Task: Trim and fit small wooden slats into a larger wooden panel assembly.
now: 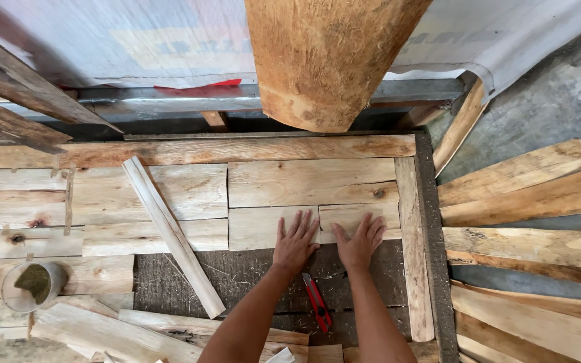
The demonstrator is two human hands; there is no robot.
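My left hand (295,242) lies flat, fingers spread, on the lower edge of a short pale wood piece (253,226). My right hand (360,240) rests flat beside it on a second short piece (352,214). Both pieces sit inside a wooden frame (408,249), below a longer board (311,181). A red utility knife (317,301) lies on the dark base between my forearms. Neither hand holds anything.
A long thin strip (169,232) lies diagonally across the left boards. A cut plastic cup (33,284) stands at the lower left. Loose planks (532,202) pile up on the right. A thick log slab (324,60) leans at the top; scrap pieces (112,333) lie near me.
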